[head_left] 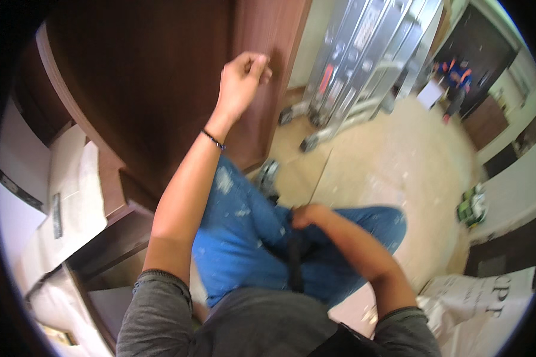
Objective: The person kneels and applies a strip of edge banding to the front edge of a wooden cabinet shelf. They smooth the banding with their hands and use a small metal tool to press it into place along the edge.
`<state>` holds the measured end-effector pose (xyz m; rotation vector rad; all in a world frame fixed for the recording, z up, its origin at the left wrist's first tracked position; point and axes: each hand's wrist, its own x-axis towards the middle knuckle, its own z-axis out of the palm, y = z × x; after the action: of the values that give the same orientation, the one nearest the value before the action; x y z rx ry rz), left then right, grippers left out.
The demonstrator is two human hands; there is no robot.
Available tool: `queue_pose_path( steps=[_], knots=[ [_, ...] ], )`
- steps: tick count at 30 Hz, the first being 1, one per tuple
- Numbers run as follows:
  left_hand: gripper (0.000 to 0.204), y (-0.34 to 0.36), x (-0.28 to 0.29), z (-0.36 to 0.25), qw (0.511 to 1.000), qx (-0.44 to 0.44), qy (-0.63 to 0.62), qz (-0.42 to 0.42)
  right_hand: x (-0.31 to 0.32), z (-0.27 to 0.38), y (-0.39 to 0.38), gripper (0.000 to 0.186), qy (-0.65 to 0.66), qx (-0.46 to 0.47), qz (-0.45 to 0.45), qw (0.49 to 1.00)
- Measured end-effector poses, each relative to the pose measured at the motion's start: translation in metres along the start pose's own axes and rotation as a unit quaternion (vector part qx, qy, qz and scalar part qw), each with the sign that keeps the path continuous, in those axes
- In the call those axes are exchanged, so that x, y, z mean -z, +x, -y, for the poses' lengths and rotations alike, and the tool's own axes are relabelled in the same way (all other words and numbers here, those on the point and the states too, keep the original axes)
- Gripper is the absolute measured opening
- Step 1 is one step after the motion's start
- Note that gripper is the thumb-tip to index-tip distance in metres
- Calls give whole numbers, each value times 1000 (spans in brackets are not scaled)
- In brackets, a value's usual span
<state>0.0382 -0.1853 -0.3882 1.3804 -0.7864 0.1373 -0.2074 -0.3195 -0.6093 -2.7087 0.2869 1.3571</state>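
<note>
My left hand [242, 77] is raised before a brown wooden panel [274, 65], its fingers curled together. Anything pinched in them is too small to make out. Low over my lap, my right hand [305, 216] is closed, with its fingertips hidden and slightly blurred. A dark strap-like thing [295, 262] runs down from beside it across my blue paint-spotted jeans [232, 238]; I cannot tell whether the hand grips it. The large dark brown wooden surface [143, 89] of a cabinet or door fills the space left of my left arm.
A folded metal ladder [351, 65] on castors stands ahead. Far right, a person [455, 74] in blue and orange is near a dark door. White sacks [488, 303] sit at lower right, a green-and-white bag [472, 205] by the wall. Open wooden compartments [113, 262] lie at left.
</note>
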Motion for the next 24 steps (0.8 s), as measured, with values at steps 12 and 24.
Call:
queue_pose_path(
  steps=[12,24],
  knots=[
    [26,88,-65,-3,889,-62,-352,-285,356,37,-228,25,-7,321,-845,427],
    [25,60,-93,-13,885,-77,-406,-214,515,58,-252,48,-120,368,-884,260]
  ],
)
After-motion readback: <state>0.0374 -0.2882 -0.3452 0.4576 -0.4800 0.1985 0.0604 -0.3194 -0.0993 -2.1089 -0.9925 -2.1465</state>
